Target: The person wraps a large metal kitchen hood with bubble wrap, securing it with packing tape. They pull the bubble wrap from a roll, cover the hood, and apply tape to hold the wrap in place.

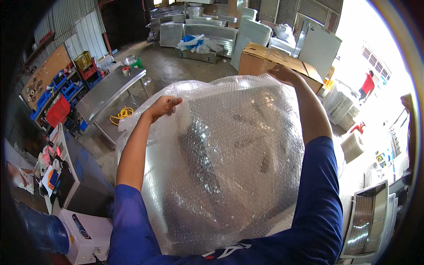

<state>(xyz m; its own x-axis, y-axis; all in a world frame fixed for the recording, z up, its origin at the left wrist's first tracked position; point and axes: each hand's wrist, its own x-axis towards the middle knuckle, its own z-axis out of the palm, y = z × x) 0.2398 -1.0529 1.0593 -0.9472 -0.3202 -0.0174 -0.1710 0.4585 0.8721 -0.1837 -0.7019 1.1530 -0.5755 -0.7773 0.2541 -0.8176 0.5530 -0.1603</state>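
A wide sheet of clear bubble wrap (229,145) lies over a large, bulky item in front of me. The item shows only as a dull, greyish shape through the plastic. My left hand (164,107) is at the upper left of the wrap, its fingers curled closed on the plastic. Stretched farther out, my right hand (283,74) is at the far edge of the wrap, closed at a raised bit of it. Its fingertips are partly hidden.
Beyond the wrap stands a cardboard box (256,59). To the left are a metal table (108,95), a coiled yellow hose (121,115) and a grey cabinet (86,168). A water dispenser (86,234) is close at lower left. A person in red (367,85) is at far right.
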